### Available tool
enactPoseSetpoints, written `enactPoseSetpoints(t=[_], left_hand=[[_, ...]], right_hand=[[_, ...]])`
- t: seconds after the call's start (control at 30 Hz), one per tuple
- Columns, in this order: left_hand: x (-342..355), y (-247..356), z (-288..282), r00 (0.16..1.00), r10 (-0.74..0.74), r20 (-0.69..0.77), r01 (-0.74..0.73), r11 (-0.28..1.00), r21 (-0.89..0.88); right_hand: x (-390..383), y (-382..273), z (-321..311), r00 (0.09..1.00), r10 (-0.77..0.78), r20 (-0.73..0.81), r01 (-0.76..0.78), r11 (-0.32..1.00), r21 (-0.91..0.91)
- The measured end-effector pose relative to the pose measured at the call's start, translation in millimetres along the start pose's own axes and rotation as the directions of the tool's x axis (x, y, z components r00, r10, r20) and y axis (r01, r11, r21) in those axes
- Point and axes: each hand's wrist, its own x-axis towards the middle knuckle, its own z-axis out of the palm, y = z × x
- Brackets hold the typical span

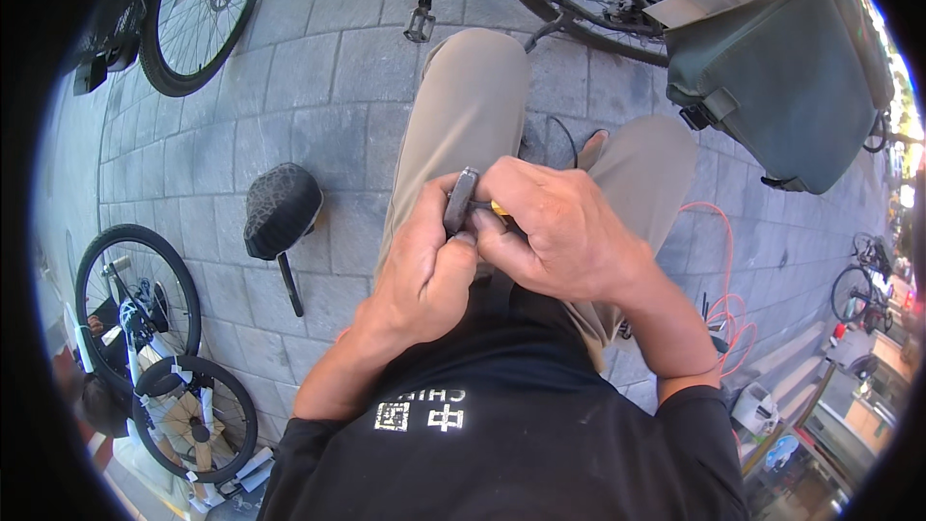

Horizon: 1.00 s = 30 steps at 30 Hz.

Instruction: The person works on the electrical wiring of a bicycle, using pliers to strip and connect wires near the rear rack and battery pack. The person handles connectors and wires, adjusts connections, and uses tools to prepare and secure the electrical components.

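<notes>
Both my hands meet in front of my lap, above my knees. A small dark grey oblong piece (461, 201), worn along its edge, is pinched upright between the thumb and fingers of my left hand (422, 268). My right hand (559, 229) is closed around a slim tool with a yellow part (499, 208), mostly covered by the fingers. The dark front of this tool reaches toward the grey piece; whether they touch, I cannot tell.
A bicycle saddle on its post (283, 212) lies on the grey paving at left. Bicycle wheels (196, 420) stand at lower left. Ahead is a bicycle with a pedal (419, 26) and a grey-green pannier bag (772, 87). An orange hose (730, 251) curls at right.
</notes>
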Motion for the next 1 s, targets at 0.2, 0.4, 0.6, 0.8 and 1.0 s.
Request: enactPoseSetpoints(t=[0.2,0.4,0.6,0.8,1.0], left_hand=[[4.4,-3.0,5.8,0.999,0.009,-0.039,-0.012,0.997,-0.073],[8.9,5.8,7.5,0.990,-0.138,-0.040,0.134,0.987,-0.094],[10.7,5.7,9.7,0.995,-0.077,-0.057,0.080,0.996,0.039],[9.2,2.9,6.3,0.990,-0.138,-0.002,0.138,0.990,0.029],[8.3,-5.4,3.8,0.999,-0.021,-0.026,0.022,0.998,0.063]], right_hand=[[1.5,6.6,-3.8,0.996,0.080,0.044,-0.083,0.992,0.090],[0.2,22.8,6.0,0.977,0.179,0.118,-0.212,0.885,0.414],[0.3,26.3,13.6,0.980,0.175,0.094,-0.196,0.921,0.335],[-0.4,24.4,16.4,0.987,0.151,0.060,-0.162,0.946,0.282],[0.8,19.1,16.1,0.988,0.146,0.045,-0.152,0.964,0.219]])
